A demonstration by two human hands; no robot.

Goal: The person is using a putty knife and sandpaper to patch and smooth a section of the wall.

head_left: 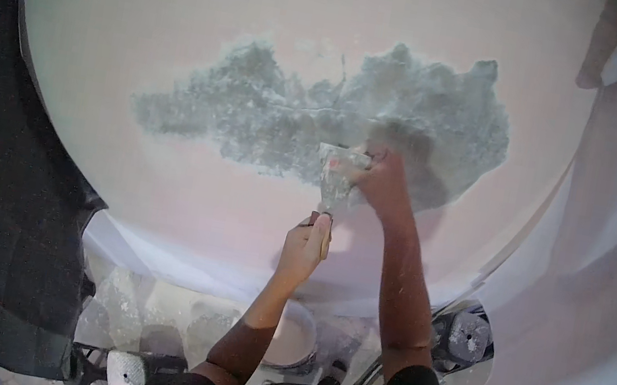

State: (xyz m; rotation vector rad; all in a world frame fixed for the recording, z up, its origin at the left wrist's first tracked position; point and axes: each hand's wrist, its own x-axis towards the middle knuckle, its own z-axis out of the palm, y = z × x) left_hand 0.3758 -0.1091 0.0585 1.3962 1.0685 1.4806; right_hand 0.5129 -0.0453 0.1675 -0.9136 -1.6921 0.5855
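In front of me is a pale pinkish wall (201, 199) with a large, ragged grey patch (258, 102) across its middle. A putty knife (338, 173) with a smeared, wide blade points upward over the patch's lower edge. My left hand (303, 250) is closed around its handle from below. My right hand (385, 182) is at the right side of the blade, fingers bent in toward its upper corner. Whether those fingers pinch the blade or another thin tool is too blurred to make out. A thin crack line (298, 107) runs across the patch.
A round bucket (294, 337) of pale material stands on the floor below my arms. Black stool-like objects with pale-spattered tops stand at the lower left (125, 374) and lower right (467, 336). Dark sheeting (1, 223) hangs at left, whitish sheeting (591, 305) at right.
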